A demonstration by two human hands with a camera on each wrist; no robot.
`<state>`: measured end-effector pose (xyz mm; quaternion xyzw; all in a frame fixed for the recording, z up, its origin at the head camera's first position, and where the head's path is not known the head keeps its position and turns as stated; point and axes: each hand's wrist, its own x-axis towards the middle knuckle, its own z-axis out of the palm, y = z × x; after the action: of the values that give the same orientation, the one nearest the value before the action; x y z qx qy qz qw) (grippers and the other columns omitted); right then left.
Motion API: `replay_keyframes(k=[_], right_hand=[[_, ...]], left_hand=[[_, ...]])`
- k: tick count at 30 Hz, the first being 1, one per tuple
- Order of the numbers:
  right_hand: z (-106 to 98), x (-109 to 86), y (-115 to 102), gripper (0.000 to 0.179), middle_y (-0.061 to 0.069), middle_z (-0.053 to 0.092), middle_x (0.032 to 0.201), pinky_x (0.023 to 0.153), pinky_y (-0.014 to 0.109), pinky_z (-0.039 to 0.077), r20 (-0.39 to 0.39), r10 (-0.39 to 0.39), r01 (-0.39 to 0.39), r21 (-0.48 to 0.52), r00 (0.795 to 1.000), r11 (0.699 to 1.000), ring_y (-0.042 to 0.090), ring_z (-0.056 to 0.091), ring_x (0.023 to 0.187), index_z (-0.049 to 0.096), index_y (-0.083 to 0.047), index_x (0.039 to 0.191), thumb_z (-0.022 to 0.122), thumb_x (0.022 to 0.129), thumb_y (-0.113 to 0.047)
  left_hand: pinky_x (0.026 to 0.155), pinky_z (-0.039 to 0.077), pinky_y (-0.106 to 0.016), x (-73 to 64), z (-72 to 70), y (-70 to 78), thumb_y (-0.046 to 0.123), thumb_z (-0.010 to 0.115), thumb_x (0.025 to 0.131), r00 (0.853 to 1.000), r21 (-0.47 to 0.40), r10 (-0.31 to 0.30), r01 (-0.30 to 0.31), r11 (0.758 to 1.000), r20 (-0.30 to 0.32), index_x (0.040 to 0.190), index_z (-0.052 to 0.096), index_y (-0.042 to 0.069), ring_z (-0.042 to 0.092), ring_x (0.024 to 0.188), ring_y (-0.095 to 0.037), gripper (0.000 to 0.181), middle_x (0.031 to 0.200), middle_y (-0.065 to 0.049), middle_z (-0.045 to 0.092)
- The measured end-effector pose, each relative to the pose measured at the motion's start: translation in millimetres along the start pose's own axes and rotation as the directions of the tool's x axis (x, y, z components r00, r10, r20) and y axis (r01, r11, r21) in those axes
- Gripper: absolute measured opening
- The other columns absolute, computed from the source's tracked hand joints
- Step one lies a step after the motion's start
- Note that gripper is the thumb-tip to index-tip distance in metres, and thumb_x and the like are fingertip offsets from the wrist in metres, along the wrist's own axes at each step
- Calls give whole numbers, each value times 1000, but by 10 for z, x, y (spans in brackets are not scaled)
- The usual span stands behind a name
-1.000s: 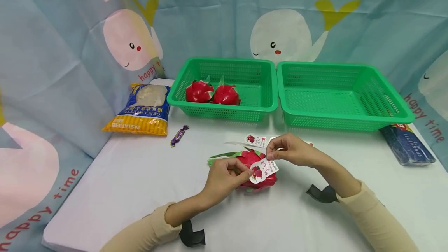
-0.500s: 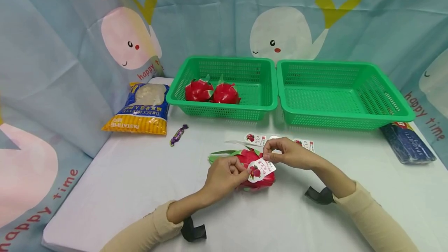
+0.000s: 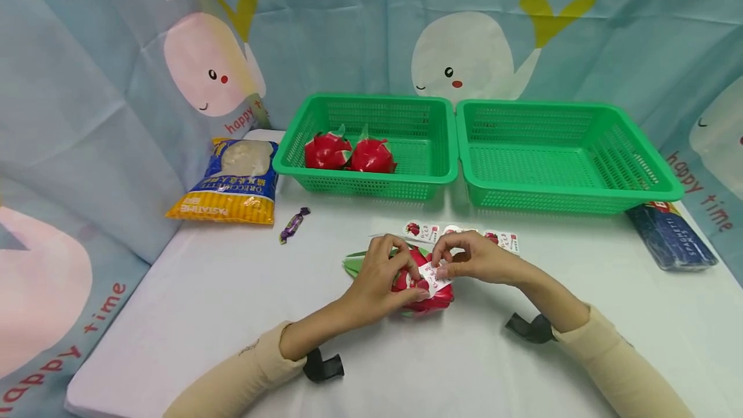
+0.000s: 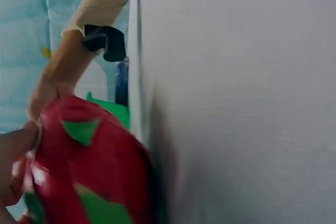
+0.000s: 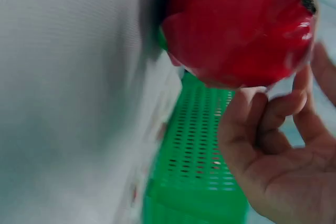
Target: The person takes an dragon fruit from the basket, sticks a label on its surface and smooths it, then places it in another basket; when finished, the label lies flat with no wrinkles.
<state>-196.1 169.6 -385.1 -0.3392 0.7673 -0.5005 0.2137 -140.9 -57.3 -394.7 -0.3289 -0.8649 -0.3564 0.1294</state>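
A red dragon fruit [image 3: 438, 302] with green leaf tips lies on its side on the table. On its upper face is a white sticker [image 3: 432, 279] printed with a dragon fruit and red writing. My left hand [image 3: 380, 276] covers the sticker's left end, thumb and index finger apart on it. My right hand [image 3: 478, 260] is at the opposite end, thumb and index tips apart at the sticker's edge, other fingers bent. The right wrist view shows the fingertips right at the fruit [image 5: 236, 30]. In the left wrist view the fruit [image 4: 100, 156] hides most of the fingers.
Behind the hands lies a sheet of several stickers [image 3: 420, 231]. Two green baskets stand at the back; the left basket [image 3: 366, 184] holds two dragon fruits [image 3: 371, 155], next to the right basket [image 3: 569, 204]. A pasta bag [image 3: 229, 179], wrapped candy [image 3: 295, 224] and spaghetti pack [image 3: 670, 237] lie around.
The pinching fingers of both hands have spread apart at the sticker, which now lies flatter on the fruit. My left hand has shifted slightly up over it. The fruit has barely moved.
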Motion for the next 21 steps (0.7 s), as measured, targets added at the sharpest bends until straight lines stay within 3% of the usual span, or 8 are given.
replay_keyframes(k=[4,6,8,10,12,15,18,21], right_hand=[[-73,11,94,18,0,47,79,64,22,41,128,87,-89,12,988,996,8,43,75,54,-3,84,69,80,-12],[-120,-8,129,17,-1,46,77,64,21,40,133,110,-111,-4,985,994,7,43,74,52,-3,83,68,81,-9],[-141,-25,129,15,-1,46,76,63,20,39,106,85,-85,-2,991,996,6,43,73,52,-3,83,66,81,-7],[-125,-32,93,16,0,46,77,62,21,41,84,39,-42,28,996,999,7,43,73,53,-2,85,67,81,-8],[-75,-19,44,17,1,46,78,61,22,43,87,1,-7,66,996,998,8,43,73,54,-1,87,68,81,-9],[-20,4,11,20,0,46,77,62,22,43,116,15,-24,75,993,997,8,43,74,55,-2,86,70,79,-12],[-49,-4,80,20,-1,46,75,63,21,42,136,81,-85,26,987,996,7,43,74,55,-3,84,71,79,-13],[-76,-25,100,22,4,48,77,64,21,43,114,90,-89,-15,989,996,9,44,75,54,-2,84,71,78,-14]], left_hand=[[96,32,-42,19,17,-44,28,79,71,993,-122,-83,93,988,83,79,53,20,34,115,-17,29,115,-1,44],[97,32,-43,13,22,-67,26,79,70,991,-178,-96,112,978,93,80,53,20,34,117,-17,28,118,0,45],[97,34,-42,-6,28,-97,23,79,71,993,-238,-87,103,966,78,83,55,19,35,119,-15,27,120,1,45],[98,38,-39,-35,38,-141,21,80,71,999,-273,-32,41,961,35,90,60,19,38,120,-15,27,122,0,46],[97,42,-36,-58,40,-186,20,80,70,998,-262,61,-64,963,-20,96,65,16,43,119,-16,30,123,-2,50],[98,44,-40,-80,28,-261,23,80,70,976,-180,206,-215,960,-67,106,69,11,48,120,-20,40,124,-7,56],[100,41,-50,-94,-8,-323,26,79,70,961,-126,271,-275,953,-45,112,67,10,48,124,-24,46,125,-9,58],[102,39,-48,-89,-26,-372,24,80,70,948,-125,317,-317,940,-24,114,65,7,49,123,-29,50,125,-11,59]])
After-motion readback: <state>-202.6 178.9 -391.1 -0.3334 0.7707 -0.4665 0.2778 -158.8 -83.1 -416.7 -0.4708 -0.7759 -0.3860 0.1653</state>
